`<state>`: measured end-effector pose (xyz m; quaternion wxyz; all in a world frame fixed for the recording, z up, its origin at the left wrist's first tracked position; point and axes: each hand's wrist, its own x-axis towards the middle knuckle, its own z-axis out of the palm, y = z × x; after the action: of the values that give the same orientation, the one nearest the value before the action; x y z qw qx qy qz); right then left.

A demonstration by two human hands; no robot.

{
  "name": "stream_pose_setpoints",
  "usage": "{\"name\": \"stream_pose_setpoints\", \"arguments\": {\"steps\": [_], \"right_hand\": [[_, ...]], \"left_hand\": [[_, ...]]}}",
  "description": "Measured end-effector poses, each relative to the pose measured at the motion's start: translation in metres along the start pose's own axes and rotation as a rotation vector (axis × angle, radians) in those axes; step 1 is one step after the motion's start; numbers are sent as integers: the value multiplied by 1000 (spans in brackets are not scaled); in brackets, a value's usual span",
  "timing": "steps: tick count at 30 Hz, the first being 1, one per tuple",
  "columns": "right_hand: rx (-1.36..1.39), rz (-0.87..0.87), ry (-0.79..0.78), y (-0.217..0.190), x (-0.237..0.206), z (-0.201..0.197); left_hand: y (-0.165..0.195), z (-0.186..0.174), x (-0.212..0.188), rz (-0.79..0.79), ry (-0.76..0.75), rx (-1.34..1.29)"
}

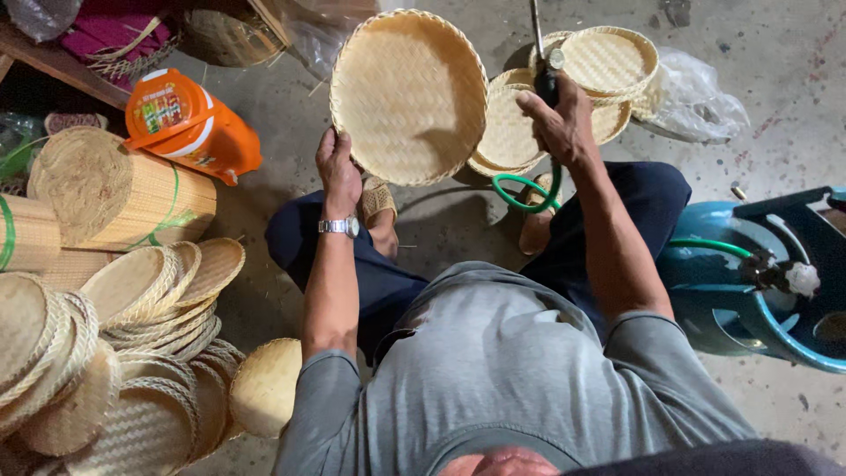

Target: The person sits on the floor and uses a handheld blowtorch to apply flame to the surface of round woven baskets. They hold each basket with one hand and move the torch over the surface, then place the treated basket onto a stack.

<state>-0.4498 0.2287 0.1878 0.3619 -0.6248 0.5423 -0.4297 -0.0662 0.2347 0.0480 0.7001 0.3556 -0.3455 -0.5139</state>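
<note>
My left hand (337, 169) grips the lower left rim of a round woven bamboo tray (408, 92), held up and tilted with its inside facing me. My right hand (559, 120) is closed around the black handle of a gas torch (544, 63), whose metal tube points up past the tray's right side. A green hose (526, 190) loops down from the torch handle and runs right to a blue gas cylinder (749, 273). A metal watch sits on my left wrist. I am seated with knees apart over the concrete floor.
Finished woven trays (608, 66) are stacked on the floor behind the torch. At left lie many more woven trays (132, 353), rolls of bamboo matting (115, 189) and an orange plastic jug (189, 123). A clear plastic bag (696, 92) lies at the upper right.
</note>
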Motion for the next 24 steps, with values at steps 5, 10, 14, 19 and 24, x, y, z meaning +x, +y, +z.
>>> {"name": "stream_pose_setpoints", "arguments": {"steps": [5,10,14,19,24], "right_hand": [[229,-55,-82,12,0,16],[196,-20,22,31,-1,39],[85,-130,202,47,-3,66],[18,-51,208,57,-20,95],[248,105,-16,53,-29,80]], "left_hand": [[-10,10,-8,-75,-86,-26],[-6,48,-14,489,129,1133],[-13,122,-11,136,-182,1013],[-32,177,-9,181,-305,702],[-47,149,12,35,-201,827]]}}
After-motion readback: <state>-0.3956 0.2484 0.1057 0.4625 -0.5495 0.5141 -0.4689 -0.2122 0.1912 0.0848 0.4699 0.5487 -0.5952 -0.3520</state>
